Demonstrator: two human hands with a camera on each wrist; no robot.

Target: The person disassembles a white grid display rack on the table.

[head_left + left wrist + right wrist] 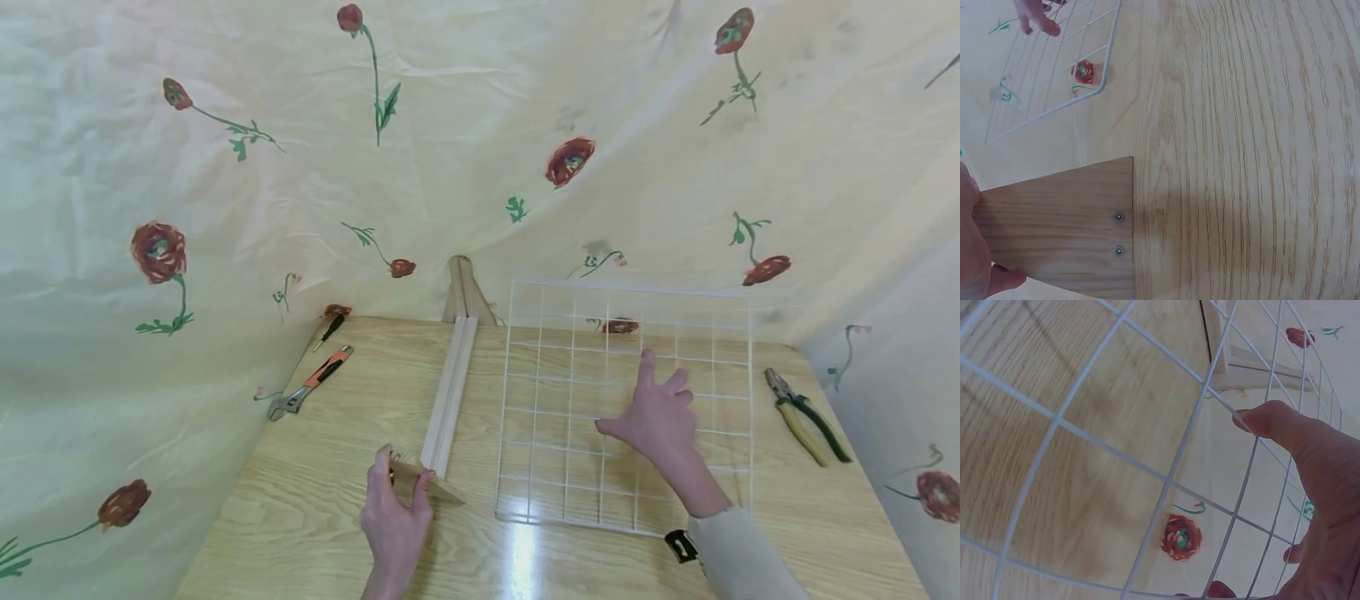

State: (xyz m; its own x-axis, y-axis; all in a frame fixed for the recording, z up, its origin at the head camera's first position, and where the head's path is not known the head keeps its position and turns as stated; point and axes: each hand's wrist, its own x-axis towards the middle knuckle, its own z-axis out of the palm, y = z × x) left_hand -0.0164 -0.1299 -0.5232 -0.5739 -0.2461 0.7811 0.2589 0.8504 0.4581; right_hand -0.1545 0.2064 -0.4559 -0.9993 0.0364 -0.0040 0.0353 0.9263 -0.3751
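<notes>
A wooden stand has a long pale bar [452, 392] running away from me, with a tapered board [461, 287] at its far end. My left hand [396, 521] grips the near end board [1063, 228], thumb on one edge and fingers on the other. Two screw heads [1119, 233] show on that board's face, near its wide bottom edge on the table. On the right, my right hand [663, 421] holds a white wire grid panel [551, 446] with fingers spread across its wires. The grid slants up from the table, its far edge overlapping the cloth backdrop in the head view.
An adjustable wrench [311, 383] and a small black-handled screwdriver [330, 331] lie at the left table edge. Pliers [806, 417] with green and yellow handles lie right of the grid. Flower-patterned cloth [465, 183] surrounds the wood-grain table [300, 508] at the back and sides.
</notes>
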